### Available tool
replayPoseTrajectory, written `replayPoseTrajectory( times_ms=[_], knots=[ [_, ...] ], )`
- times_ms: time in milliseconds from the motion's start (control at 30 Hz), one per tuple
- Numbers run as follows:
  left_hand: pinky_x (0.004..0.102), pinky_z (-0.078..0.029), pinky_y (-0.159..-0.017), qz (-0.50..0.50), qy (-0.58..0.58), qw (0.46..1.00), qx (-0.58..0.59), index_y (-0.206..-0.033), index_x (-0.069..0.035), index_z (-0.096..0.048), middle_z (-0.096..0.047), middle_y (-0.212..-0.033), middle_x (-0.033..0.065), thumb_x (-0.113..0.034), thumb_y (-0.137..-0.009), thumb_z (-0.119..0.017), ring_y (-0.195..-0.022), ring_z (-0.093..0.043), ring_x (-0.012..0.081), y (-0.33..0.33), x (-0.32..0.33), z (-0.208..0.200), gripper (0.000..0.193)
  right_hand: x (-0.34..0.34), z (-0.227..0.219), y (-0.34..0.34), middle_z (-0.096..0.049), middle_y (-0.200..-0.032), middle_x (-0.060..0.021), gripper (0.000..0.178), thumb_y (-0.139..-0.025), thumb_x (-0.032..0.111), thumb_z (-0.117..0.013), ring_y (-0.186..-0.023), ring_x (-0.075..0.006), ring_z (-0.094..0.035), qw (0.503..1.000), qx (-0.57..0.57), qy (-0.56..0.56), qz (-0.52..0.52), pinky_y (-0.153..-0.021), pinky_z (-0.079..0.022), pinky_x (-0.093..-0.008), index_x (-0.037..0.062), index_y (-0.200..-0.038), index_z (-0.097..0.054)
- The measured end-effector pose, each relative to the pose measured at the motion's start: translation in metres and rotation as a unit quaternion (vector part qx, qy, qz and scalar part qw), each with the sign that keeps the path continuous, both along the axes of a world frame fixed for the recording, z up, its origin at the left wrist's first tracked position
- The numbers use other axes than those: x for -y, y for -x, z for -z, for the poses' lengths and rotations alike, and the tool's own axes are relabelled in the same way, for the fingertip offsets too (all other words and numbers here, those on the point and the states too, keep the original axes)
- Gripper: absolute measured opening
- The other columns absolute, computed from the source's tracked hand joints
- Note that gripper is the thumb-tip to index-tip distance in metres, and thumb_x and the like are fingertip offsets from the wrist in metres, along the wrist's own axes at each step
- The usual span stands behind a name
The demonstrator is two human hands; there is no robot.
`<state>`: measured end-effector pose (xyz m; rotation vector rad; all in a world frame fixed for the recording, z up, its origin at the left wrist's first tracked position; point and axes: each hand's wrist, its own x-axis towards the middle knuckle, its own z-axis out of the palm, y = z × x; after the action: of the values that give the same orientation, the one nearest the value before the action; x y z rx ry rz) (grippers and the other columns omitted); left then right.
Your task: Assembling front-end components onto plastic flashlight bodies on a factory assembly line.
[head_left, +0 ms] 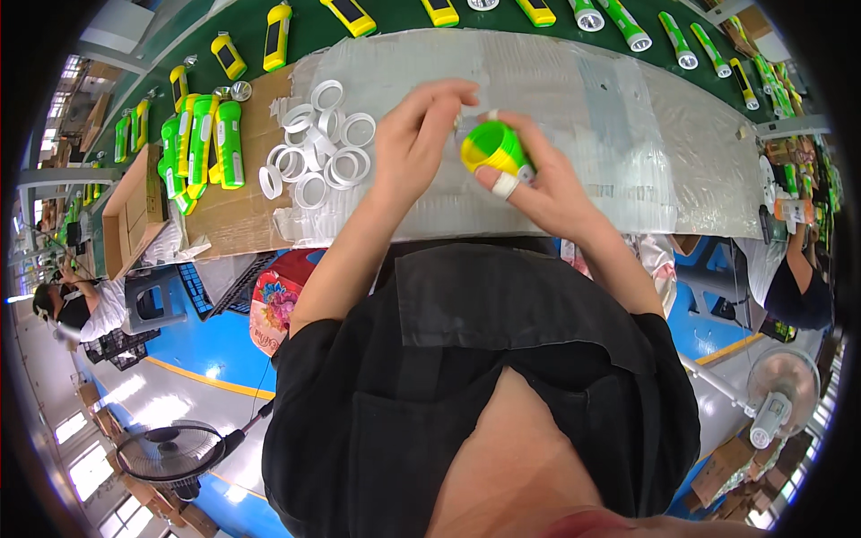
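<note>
My right hand [547,184] is wrapped round a green and yellow flashlight body [499,152], its open round end turned up and toward the left. White tape or bandage circles the thumb of that hand. Just left of the flashlight, my left hand [420,134] has its fingers bent together in a pinch near the open end. Something small and pale shows at those fingertips, too small to name. A loose heap of white plastic rings [314,148] lies on the table beside my left forearm.
Assembled green and yellow flashlights [202,143] are piled on cardboard at the left. Along the far side, more flashlights [628,25] lie on a green belt [395,16]. Plastic sheeting [619,134] covers the table. People work at both sides; fans [170,453] stand behind.
</note>
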<state>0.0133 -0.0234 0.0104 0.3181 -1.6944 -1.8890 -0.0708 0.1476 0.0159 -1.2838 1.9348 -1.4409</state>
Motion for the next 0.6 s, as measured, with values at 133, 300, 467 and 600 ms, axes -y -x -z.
replayPoseTrajectory(
  times_ms=[133,300,467,600],
  knots=[
    [0.0389,-0.041,-0.091,0.084,0.421,0.9,-0.074,-0.107,-0.01,-0.069,-0.068,-0.11,0.0042,-0.018,-0.081,-0.058,-0.103,-0.059,0.029,-0.03,0.025,0.001,0.03,0.025,-0.001,-0.034,-0.055,-0.097,-0.0061,0.044,-0.094,0.023,-0.061,-0.082,-0.0122,-0.057,0.926,0.357,0.029,-0.121,-0.072,-0.047,-0.028,0.002,-0.128,-0.042],
    [0.0415,-0.034,-0.102,0.098,0.394,0.907,-0.112,-0.116,-0.003,-0.063,-0.064,-0.122,0.0099,-0.025,-0.089,-0.048,-0.121,-0.053,0.033,-0.041,0.017,0.014,0.038,0.038,0.019,-0.039,-0.055,-0.099,-0.0061,0.042,-0.097,0.024,-0.058,-0.083,-0.0133,-0.058,0.932,0.34,0.036,-0.118,-0.072,-0.049,-0.0282,0.0031,-0.129,-0.041],
    [0.0416,-0.033,-0.104,0.046,0.22,0.972,-0.067,-0.126,-0.002,-0.056,-0.056,-0.131,0.0163,-0.029,-0.096,-0.047,-0.121,-0.052,0.0334,-0.017,0.0,0.031,0.042,0.022,0.023,-0.028,-0.058,-0.097,-0.0102,0.036,-0.1,0.024,-0.051,-0.082,-0.0174,-0.06,0.912,0.397,0.096,-0.029,-0.073,-0.05,-0.0311,0.0071,-0.13,-0.041],
    [0.0439,-0.035,-0.102,-0.025,0.388,0.92,0.059,-0.124,-0.003,-0.057,-0.058,-0.125,0.0147,-0.031,-0.083,-0.069,-0.12,-0.049,0.0314,0.011,0.021,0.067,0.051,0.004,0.027,-0.018,-0.057,-0.083,-0.0138,0.054,-0.094,0.049,-0.052,-0.071,-0.0196,-0.058,0.915,0.38,0.117,0.072,-0.067,-0.047,-0.0313,0.0072,-0.128,-0.043]
  ],
)
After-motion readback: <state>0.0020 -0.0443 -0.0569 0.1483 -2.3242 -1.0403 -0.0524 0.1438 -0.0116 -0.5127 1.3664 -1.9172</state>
